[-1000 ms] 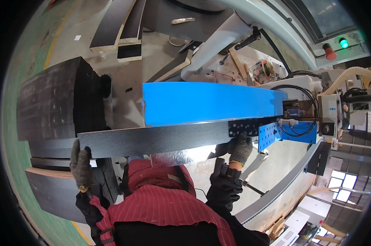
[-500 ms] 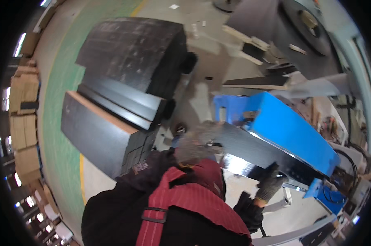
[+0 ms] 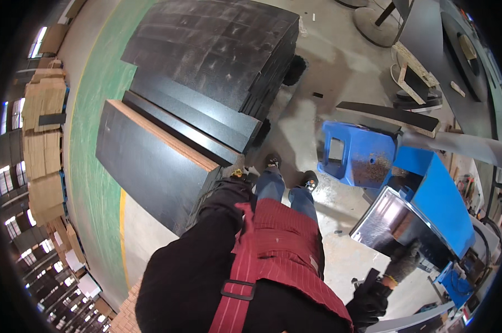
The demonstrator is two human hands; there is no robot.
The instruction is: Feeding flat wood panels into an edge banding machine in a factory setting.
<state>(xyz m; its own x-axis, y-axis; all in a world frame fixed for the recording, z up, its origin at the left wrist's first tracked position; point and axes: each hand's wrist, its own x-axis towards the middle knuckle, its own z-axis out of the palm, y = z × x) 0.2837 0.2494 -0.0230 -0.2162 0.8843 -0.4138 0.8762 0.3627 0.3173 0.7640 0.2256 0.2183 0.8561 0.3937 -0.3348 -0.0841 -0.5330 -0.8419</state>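
Observation:
My right hand (image 3: 405, 262), in a dark grey work glove, reaches forward with its fingers stretched out at the near edge of a shiny dark flat surface (image 3: 392, 221). That surface lies along a blue box-shaped housing (image 3: 442, 202). I cannot tell whether the fingers touch it. My left hand (image 3: 237, 173) shows only as a small patch beyond my black sleeve, close to the near end of a stack of dark panels (image 3: 156, 161). Its fingers and anything in them are hidden.
A taller stack of black boards (image 3: 212, 50) stands beyond the panels. A blue plastic stool (image 3: 356, 155) lies on its side by the housing, near a loose dark board (image 3: 390, 117). Stacked brown cardboard (image 3: 43, 105) lines the far left, past a green floor strip (image 3: 98, 116).
My view has shifted, and the scene sits farther right and lower. My left hand has moved left, away from the blue housing. The long dark board beside it no longer reaches across my legs.

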